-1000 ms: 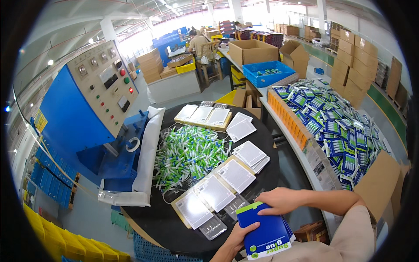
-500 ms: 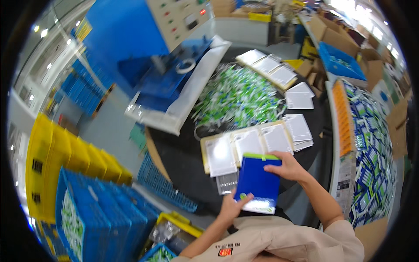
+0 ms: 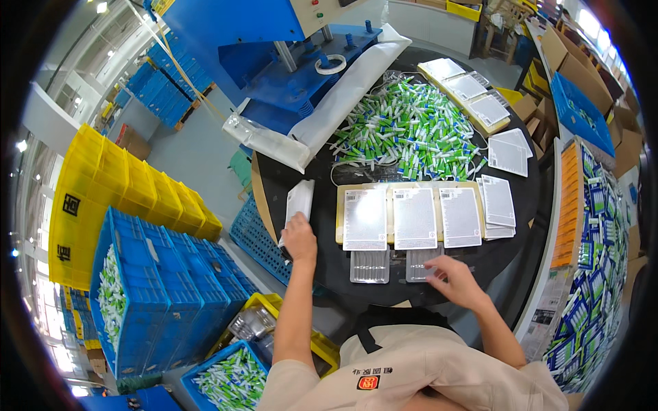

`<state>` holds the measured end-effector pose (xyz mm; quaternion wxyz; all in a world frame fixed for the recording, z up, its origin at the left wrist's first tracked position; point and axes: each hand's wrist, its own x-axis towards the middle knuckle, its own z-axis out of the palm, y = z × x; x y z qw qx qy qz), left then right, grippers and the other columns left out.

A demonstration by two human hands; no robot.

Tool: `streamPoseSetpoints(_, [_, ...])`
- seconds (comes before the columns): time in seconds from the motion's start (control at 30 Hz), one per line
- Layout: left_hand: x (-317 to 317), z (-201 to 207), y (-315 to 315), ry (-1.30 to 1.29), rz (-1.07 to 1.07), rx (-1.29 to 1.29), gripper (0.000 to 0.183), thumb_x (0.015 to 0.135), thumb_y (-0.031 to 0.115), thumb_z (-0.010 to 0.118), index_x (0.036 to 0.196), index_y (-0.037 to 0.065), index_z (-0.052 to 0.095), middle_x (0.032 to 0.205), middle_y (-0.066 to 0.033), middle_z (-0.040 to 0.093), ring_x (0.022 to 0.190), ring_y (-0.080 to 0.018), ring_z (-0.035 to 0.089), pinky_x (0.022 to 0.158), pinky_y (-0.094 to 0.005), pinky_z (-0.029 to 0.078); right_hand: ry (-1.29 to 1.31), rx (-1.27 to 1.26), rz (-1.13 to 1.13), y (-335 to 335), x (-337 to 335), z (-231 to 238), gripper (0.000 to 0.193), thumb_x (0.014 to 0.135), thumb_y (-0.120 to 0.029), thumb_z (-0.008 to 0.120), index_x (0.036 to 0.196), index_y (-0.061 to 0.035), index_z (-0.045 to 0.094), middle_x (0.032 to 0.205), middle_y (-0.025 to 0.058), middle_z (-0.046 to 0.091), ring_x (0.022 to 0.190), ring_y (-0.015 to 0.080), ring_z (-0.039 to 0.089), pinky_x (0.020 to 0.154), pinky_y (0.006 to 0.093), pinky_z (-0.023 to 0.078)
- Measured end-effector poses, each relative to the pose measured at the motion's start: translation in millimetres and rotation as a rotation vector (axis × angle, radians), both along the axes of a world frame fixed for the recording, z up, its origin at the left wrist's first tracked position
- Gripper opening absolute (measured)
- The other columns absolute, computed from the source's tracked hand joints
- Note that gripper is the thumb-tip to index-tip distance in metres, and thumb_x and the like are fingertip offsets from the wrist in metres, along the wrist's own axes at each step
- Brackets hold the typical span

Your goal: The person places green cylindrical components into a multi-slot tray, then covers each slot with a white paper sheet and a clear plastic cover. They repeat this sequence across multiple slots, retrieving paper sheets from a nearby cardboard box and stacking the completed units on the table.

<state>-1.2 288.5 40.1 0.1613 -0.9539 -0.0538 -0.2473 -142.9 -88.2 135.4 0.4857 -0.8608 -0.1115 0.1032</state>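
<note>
At the left edge of the black round table, my left hand (image 3: pixel 299 238) is closed around the near end of a stack of white cards (image 3: pixel 299 197). My right hand (image 3: pixel 458 282) hovers with fingers apart and curved beside a clear plastic blister (image 3: pixel 419 266); whether its fingertips touch the blister cannot be made out. A second clear blister (image 3: pixel 369 267) lies to its left. Both stick out from under a row of white printed cards (image 3: pixel 415 218) on a yellowish fixture (image 3: pixel 340 218). Beyond the row spreads a pile of green, white and blue tubes (image 3: pixel 411 127).
Another fixture with cards (image 3: pixel 471 94) and loose cards (image 3: pixel 508 152) lie at the far right. A blue press machine (image 3: pixel 274 82) stands at the back left. Blue crates (image 3: pixel 171 288) and yellow crates (image 3: pixel 130 198) are stacked left. Packed cards (image 3: pixel 593 288) fill the right side.
Both hands held a blue card stack in front of me; they have now parted. My left hand has moved to the table's left edge, my right hand down over the near blisters. The view has shifted.
</note>
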Motion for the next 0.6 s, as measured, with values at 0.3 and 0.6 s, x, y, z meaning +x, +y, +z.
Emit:
streamPoseSetpoints(0.3, [-34, -20, -45, 0.341, -0.134, 0.17, 0.05, 0.089, 0.025, 0.063, 0.131, 0.0, 0.057, 0.114, -0.0098, 0.059, 0.113, -0.0286, 0.055, 0.094, -0.0443, 0.046, -0.077, -0.18, 0.219, -3, -2, -4, 0.033, 0.089, -0.01, 0.072, 0.12, -0.0049, 0.063, 0.11, 0.0133, 0.065, 0.088, 0.0298, 0.069, 0.076, 0.0402, 0.055])
streamPoseSetpoints(0.6, [27, -14, 78, 0.083, 0.084, -1.147, 0.067, 0.089, 0.048, 0.07, 0.135, 0.001, 0.059, 0.13, -0.0231, 0.063, 0.121, -0.0408, 0.059, 0.101, -0.045, 0.047, -0.109, 0.079, -0.151, -44, 32, -24, 0.028, 0.087, 0.002, 0.069, 0.115, 0.001, 0.065, 0.104, 0.0156, 0.068, 0.091, 0.0263, 0.069, 0.079, 0.0342, 0.057])
